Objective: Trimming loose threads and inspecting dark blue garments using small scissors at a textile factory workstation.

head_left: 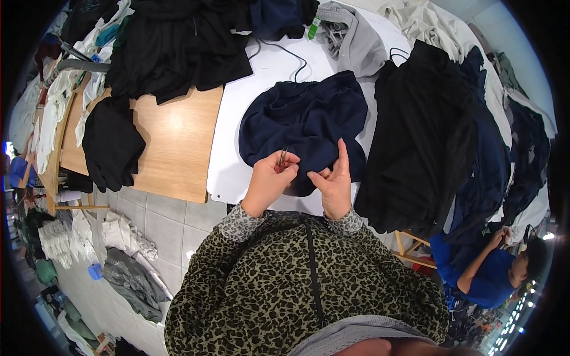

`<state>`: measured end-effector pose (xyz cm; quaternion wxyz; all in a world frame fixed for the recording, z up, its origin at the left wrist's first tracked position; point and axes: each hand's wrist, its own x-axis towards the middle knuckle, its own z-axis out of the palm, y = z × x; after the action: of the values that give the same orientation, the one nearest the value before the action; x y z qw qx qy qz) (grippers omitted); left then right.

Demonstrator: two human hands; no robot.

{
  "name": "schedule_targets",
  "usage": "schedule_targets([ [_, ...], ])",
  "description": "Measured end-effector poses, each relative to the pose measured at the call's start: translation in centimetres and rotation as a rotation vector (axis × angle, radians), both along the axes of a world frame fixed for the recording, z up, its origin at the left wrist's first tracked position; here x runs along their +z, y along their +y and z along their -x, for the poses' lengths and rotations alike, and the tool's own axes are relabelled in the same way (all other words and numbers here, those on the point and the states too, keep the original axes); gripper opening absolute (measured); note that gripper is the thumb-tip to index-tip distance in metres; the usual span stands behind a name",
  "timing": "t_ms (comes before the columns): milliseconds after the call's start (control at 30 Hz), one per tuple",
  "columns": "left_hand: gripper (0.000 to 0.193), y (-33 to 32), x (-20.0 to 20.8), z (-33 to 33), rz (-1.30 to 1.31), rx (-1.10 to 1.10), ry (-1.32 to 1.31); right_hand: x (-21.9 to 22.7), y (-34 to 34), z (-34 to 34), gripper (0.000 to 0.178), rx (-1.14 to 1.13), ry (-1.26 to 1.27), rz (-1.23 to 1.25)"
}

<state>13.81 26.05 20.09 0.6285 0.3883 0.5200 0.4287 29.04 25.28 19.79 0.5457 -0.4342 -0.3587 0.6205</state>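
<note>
A dark navy garment [303, 118] lies bunched on the white tabletop in front of me. My left hand [270, 183] is closed around small thread snips [283, 158]; their metal tips poke up past the fingers, and a bit of red shows in the grip. At the garment's near edge, my right hand [334, 185] pinches the navy cloth between thumb and fingers, while one finger points straight up. The two hands are a short way apart, both over the near part of the garment.
Black garments [178, 47] lie at the back left, with another black one [113, 142] on the wooden tabletop [172, 136]. To the right is a black pile [421, 136]; a grey garment [356, 41] with a green tag [313, 28] lies behind. A co-worker [487, 270] in blue is at right.
</note>
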Motion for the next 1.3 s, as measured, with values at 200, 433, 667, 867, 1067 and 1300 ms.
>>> schedule_targets([
  [200,0.016,-0.3,-1.0,-0.2,-0.699,-0.09,0.516,-0.1,-0.1,-0.3,0.093,0.064,-0.043,0.025],
  [433,0.008,0.0,-1.3,0.5,-0.172,-0.01,0.096,0.4,0.3,-0.4,0.094,0.051,0.048,0.081],
  [667,0.018,0.0,-0.5,0.1,-0.199,-0.014,0.157,0.4,0.2,0.0,0.093,0.052,0.016,0.003],
  [867,0.013,0.3,-0.2,0.4,0.014,-0.064,0.071,0.5,0.0,0.1,0.093,0.061,-0.077,-0.069],
  [1067,0.012,0.5,-0.4,0.5,0.023,-0.087,0.021,0.7,0.1,0.1,0.093,0.05,-0.025,-0.057],
  [1300,0.013,0.4,0.0,0.6,-0.005,-0.099,0.077,0.7,0.3,0.0,0.094,0.044,0.011,-0.027],
])
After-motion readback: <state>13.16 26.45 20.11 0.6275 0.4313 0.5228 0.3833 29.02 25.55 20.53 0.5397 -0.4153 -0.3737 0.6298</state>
